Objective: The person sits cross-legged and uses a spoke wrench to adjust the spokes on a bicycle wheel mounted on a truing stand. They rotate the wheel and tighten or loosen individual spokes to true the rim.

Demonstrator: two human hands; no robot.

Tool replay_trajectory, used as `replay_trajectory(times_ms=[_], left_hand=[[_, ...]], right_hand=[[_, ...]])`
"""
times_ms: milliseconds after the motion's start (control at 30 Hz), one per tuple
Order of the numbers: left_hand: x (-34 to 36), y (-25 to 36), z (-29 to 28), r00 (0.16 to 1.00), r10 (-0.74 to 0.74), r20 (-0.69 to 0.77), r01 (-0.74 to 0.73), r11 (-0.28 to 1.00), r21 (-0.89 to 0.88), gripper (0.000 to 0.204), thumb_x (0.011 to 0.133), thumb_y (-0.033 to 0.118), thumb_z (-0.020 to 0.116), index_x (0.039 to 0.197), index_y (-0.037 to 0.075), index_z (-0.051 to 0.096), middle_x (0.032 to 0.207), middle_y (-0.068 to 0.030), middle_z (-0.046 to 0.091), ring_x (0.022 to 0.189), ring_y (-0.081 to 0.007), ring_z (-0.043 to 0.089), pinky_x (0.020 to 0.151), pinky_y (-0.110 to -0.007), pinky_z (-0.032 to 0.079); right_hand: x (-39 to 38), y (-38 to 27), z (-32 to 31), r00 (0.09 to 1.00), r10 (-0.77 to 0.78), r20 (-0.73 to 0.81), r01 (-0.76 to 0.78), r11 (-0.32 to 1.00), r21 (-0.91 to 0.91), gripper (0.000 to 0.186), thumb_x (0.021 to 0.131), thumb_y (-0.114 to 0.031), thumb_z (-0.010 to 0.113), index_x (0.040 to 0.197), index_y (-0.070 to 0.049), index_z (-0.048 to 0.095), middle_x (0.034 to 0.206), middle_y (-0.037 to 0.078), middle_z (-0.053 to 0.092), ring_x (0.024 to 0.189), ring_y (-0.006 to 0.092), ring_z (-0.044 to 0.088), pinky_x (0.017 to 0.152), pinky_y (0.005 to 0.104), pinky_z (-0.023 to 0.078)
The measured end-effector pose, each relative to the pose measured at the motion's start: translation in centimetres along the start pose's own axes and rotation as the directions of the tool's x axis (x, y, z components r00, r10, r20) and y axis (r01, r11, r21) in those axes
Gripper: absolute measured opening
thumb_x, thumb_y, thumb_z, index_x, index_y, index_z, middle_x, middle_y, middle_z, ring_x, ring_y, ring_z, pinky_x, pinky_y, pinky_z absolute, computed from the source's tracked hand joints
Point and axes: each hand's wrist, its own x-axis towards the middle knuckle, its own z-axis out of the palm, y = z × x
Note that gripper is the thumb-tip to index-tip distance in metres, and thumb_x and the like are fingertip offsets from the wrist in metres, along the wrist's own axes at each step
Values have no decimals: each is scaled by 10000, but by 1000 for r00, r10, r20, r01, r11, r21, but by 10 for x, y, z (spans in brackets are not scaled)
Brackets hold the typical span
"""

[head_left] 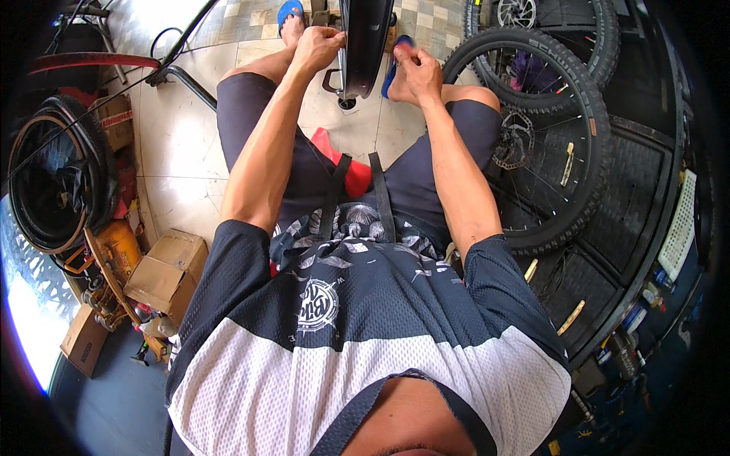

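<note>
A black bicycle wheel rim [370,47], seen nearly edge-on, stands upright between my knees. My left hand [318,49] is at the rim's left side, thumb and fingertips pinched together; what they hold, if anything, is too small to make out. Apart from the rim on its right, my right hand [420,74] is closed, with a small reddish thing at its thumb tip that I cannot identify. Below the rim sit a dark curved bracket [330,80] and a round black knob [347,103], seemingly parts of a wheel stand.
Wheels with knobby tyres [597,163] lie at the right on a black surface. At the left are more tyres [53,182], an open cardboard box [169,267] and a red bar [95,61]. My feet, in blue sandals [289,11], flank the wheel on the tiled floor [179,114].
</note>
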Motion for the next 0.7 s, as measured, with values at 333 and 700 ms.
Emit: replay_trajectory(times_ms=[333, 700], left_hand=[[-12, 61, -49, 962, -256, 97, 274, 911, -309, 330, 921, 312, 662, 975, 2, 764, 827, -131, 748, 741, -168, 704, 694, -297, 552], [5, 97, -92, 992, -126, 27, 127, 932, -340, 247, 904, 189, 686, 952, -49, 730, 816, -68, 705, 725, -91, 615, 670, -276, 514]], right_hand=[[-1, 5, 4, 1000, -17, -9, 17, 1000, -1, 492, 822, -549, 714, 866, -58, 727, 764, 107, 698, 726, 275, 664, 680, 378, 502], [0, 5, 5, 998, 43, 42, -43, 999, 8, 499, 829, -554, 699, 861, -57, 719, 755, 104, 686, 717, 266, 649, 680, 377, 496]])
